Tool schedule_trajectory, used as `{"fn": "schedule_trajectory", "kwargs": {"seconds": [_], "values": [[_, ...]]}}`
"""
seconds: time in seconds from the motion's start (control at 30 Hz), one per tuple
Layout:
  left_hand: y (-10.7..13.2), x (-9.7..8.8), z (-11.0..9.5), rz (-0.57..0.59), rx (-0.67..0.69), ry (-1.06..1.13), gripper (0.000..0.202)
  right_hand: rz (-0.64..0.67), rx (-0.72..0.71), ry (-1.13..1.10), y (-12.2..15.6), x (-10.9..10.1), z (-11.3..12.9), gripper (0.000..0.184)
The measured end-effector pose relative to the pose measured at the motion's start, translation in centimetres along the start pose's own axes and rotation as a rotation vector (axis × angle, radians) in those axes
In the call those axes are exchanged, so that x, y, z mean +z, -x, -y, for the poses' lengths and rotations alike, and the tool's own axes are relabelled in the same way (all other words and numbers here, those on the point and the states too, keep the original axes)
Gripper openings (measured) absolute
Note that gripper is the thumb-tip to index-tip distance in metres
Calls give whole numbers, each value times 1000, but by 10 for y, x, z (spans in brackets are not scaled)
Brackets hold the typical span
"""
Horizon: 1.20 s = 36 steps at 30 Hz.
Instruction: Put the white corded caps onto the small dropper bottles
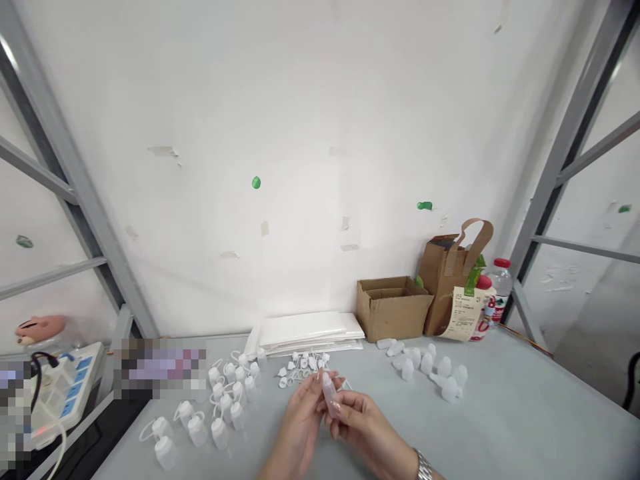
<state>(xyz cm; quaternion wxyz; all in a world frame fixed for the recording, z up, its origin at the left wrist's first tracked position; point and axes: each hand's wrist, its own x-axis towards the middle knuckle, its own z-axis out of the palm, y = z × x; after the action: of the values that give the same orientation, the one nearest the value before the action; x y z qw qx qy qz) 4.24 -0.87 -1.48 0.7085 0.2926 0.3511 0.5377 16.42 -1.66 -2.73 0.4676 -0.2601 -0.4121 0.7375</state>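
Observation:
A small translucent squeeze bottle (330, 395) stands tilted between my two hands, in front of me. My right hand (363, 420) is closed around its lower part, with the thumb along the side. Near the bottle's neck, the fingers of my left hand (304, 410) are closed on it; whether they also pinch a cap I cannot make out. Just behind my hands lies a pile of white caps with looped straps (304, 363). To the left stand several bottles with strapped caps fitted (197, 432). Over on the right are several bottles without caps (427, 363), some upright, some lying.
White padded envelopes (305, 331) are stacked against the wall. Behind the uncapped bottles are an open cardboard box (395, 313), a brown paper bag (440, 287) and a red-capped water bottle (500, 283). A power strip (75, 393) with cables lies at far left.

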Motion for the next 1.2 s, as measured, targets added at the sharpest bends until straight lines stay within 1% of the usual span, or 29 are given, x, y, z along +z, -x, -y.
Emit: {"fn": "schedule_trajectory", "kwargs": {"seconds": [0.1, 0.17, 0.27, 0.33, 0.43, 0.47, 0.53, 0.6, 0.67, 0.73, 0.83, 0.9, 1.03, 1.2], "values": [[1, -1, -3, 17, 26, 1, 41, -122, -85, 221, -2, -1, -2, 30], [4, 0, -6, 33, 27, 21, 40, -228, -159, 375, -2, -2, -3, 30], [8, 4, -9, 58, 32, 59, 38, -380, -292, 604, 1, -3, -3, 24], [9, 5, -9, 66, 42, 43, 36, -433, -349, 715, 3, -3, -4, 20], [5, 3, -6, 39, 109, -47, 33, -437, -367, 782, 5, -2, -4, 21], [3, 2, -5, 24, 134, -79, 32, -421, -358, 784, 5, -2, -4, 22], [0, 0, -6, 4, 157, -135, 32, -342, -315, 741, 4, -1, -4, 27], [0, -2, -8, 9, 125, -165, 34, -236, -258, 664, 3, -1, -4, 33], [2, -3, -11, 36, 70, -143, 35, -180, -224, 614, 2, -1, -4, 34], [4, -3, -11, 89, 32, -77, 32, -214, -226, 627, 2, -1, -3, 32], [4, -4, -7, 178, 16, 6, 31, -307, -271, 671, 3, -1, -3, 28], [3, -4, -4, 206, 4, 31, 32, -348, -296, 703, 4, 0, -4, 27], [3, -4, -2, 213, -3, 39, 32, -373, -321, 793, 6, 0, -6, 23], [5, -1, -5, 177, -2, 19, 30, -394, -321, 875, 8, -1, -9, 23]]}}
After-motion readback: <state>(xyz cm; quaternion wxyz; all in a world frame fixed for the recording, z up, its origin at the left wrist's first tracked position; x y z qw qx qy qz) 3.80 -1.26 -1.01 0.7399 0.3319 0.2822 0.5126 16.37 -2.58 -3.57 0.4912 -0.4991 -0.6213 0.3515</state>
